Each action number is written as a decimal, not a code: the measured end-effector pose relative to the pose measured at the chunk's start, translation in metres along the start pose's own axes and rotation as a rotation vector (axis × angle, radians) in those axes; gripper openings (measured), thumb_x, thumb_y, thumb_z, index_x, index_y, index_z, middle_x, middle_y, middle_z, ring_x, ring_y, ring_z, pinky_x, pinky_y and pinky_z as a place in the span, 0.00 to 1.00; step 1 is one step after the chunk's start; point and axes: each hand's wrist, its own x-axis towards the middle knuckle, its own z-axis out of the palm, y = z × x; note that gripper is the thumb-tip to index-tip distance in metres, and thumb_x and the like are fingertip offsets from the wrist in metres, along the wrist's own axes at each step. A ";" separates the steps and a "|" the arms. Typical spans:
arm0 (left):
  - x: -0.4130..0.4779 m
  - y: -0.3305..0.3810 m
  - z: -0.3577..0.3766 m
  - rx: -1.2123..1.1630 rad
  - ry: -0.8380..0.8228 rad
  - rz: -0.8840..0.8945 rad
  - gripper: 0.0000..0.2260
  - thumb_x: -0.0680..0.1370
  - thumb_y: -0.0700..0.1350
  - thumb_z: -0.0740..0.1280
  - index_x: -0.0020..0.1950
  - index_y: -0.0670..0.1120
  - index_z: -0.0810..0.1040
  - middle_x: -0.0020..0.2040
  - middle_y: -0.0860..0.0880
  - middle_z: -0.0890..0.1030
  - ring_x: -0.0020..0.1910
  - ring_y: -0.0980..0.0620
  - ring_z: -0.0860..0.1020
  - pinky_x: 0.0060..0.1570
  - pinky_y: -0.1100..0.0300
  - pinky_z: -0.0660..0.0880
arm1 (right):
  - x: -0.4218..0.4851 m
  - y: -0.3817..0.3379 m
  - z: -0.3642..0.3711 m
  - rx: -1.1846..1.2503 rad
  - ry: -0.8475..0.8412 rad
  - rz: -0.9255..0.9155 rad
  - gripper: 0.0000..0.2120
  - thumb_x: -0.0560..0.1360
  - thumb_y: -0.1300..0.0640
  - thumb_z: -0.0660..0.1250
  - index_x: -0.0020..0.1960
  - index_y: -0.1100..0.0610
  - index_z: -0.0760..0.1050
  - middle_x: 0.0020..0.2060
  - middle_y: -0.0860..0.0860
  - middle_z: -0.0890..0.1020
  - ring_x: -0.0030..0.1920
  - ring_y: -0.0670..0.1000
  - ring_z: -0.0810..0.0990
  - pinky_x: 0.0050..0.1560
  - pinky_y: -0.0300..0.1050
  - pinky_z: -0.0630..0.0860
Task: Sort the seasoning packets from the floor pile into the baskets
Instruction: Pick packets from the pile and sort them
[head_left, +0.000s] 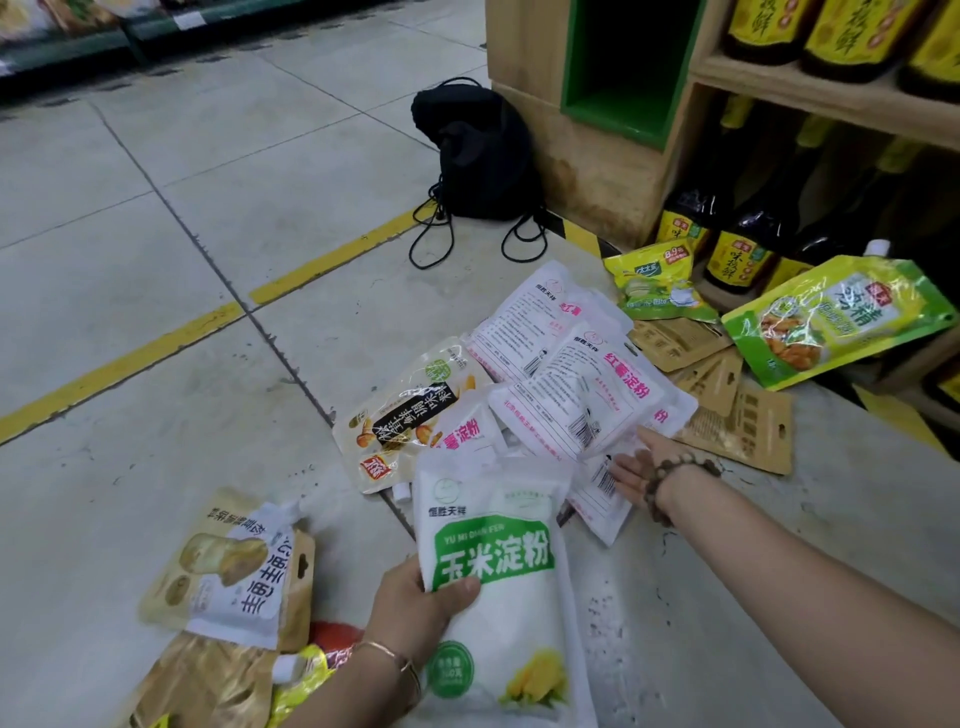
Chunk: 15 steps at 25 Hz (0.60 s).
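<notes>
A pile of seasoning packets lies on the tiled floor. My left hand (415, 603) grips a white packet with a green label (498, 577), held upright in front of me. My right hand (647, 462) reaches palm-up under the edge of several white packets with pink print (582, 384); its fingertips are hidden beneath them. A cream packet with a black label (410, 421) lies left of those. Brown paper packets (737, 410) and two green pouches (836, 322) (657, 280) lie to the right. No basket is in view.
More packets (234, 571) lie at the lower left beside my left arm. A black drawstring bag (478, 156) sits against a wooden shelf unit (602, 171). Dark sauce bottles (737, 254) stand on the low shelf. Yellow floor lines (156, 358) cross the tiles.
</notes>
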 end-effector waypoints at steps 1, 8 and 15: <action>0.003 0.000 -0.001 -0.047 0.019 -0.008 0.09 0.68 0.25 0.68 0.42 0.36 0.81 0.36 0.41 0.84 0.30 0.47 0.81 0.29 0.60 0.77 | 0.003 0.001 0.006 0.000 -0.030 0.026 0.27 0.78 0.42 0.58 0.71 0.56 0.64 0.67 0.60 0.71 0.69 0.58 0.68 0.69 0.54 0.65; 0.016 -0.004 -0.002 -0.242 0.124 -0.062 0.07 0.70 0.26 0.67 0.43 0.36 0.80 0.35 0.41 0.84 0.29 0.47 0.81 0.26 0.59 0.77 | 0.014 -0.017 0.049 -0.226 0.057 -0.251 0.35 0.72 0.40 0.67 0.71 0.58 0.63 0.64 0.51 0.71 0.62 0.54 0.71 0.59 0.44 0.66; 0.006 -0.010 -0.006 -0.286 0.125 -0.072 0.06 0.71 0.28 0.67 0.44 0.36 0.80 0.37 0.40 0.84 0.31 0.45 0.82 0.26 0.58 0.77 | 0.001 -0.006 0.000 -0.265 -0.016 -0.328 0.20 0.71 0.60 0.71 0.61 0.61 0.74 0.58 0.59 0.79 0.59 0.61 0.77 0.59 0.58 0.73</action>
